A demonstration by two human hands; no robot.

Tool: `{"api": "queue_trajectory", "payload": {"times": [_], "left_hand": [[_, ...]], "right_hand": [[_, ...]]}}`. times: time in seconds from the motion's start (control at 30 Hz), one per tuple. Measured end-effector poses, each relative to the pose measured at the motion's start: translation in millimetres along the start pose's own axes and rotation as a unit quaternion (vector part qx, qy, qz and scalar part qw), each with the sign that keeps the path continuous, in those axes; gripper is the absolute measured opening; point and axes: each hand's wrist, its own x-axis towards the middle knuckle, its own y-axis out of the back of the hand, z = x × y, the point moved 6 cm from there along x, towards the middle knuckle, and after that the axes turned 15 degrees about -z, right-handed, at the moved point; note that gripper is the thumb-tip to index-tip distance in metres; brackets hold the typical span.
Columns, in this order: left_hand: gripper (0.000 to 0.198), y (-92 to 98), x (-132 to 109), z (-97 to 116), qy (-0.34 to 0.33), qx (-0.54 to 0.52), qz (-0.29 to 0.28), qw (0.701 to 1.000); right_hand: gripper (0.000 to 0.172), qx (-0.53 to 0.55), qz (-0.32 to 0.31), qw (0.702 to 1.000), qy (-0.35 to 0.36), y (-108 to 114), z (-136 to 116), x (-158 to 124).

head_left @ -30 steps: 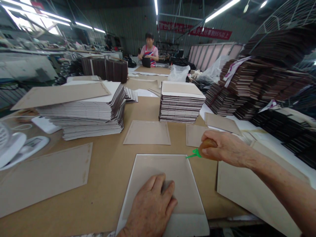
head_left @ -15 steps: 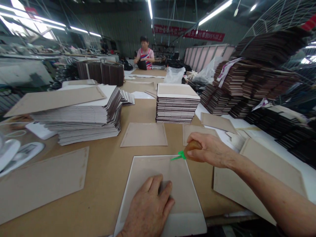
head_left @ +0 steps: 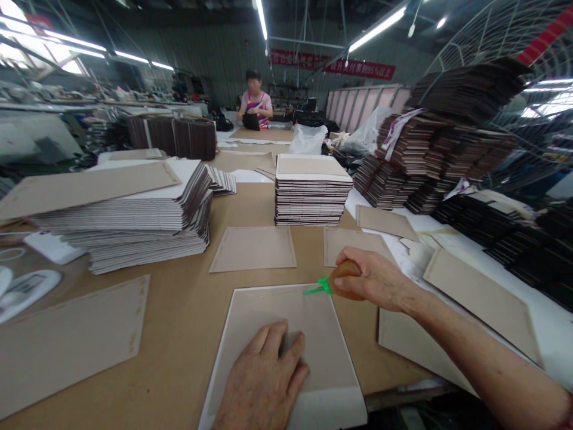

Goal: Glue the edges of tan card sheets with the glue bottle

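Note:
A beige board [head_left: 317, 340] with white edges lies on the brown table right in front of me. My left hand [head_left: 266, 373] rests on it, palm down with the fingers apart. My right hand [head_left: 369, 278] is wrapped round an amber-brown bottle [head_left: 347, 280] with a green nozzle [head_left: 317, 286]. The nozzle points left over the board's top edge, near its far right corner; whether its tip touches the board cannot be made out. Behind the board lies a smaller beige panel [head_left: 253, 248], with a second panel [head_left: 353, 242] to its right, partly behind my right hand.
A neat stack of boards [head_left: 313, 200] stands at the centre back, a larger leaning stack [head_left: 147, 218] at the left. More panels [head_left: 76, 340] lie left and right. Dark bundles [head_left: 430, 155] are piled at the right back. A person [head_left: 255, 104] is at the far table.
The whole view has shifted slightly, so most things appear a little further left. My left hand stays on the board, and my right hand still holds the bottle at its top edge.

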Motion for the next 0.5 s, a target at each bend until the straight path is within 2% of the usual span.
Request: {"api": "queue_trajectory", "payload": {"times": [0.1, 0.23, 0.37, 0.5], "left_hand": [[0.035, -1.1, 0.0, -0.1, -0.008, 0.007, 0.005, 1.000], [0.035, -2.2, -0.4, 0.3, -0.014, 0.018, 0.012, 1.000], [0.035, -3.8, -0.7, -0.8, -0.008, 0.020, 0.016, 1.000], [0.036, -3.6, -0.1, 0.5, -0.015, 0.043, 0.019, 0.999]], "right_hand": [[0.031, 0.073, 0.007, 0.997, 0.003, -6.9, 12.5, 2.5], [0.040, 0.147, 0.024, 0.989, 0.004, -2.5, 32.5, -2.0], [0.037, 0.165, 0.014, 0.986, -0.008, 2.5, 40.5, -9.1], [0.030, 0.175, 0.004, 0.984, -0.010, -7.7, 33.1, -8.2]]}}
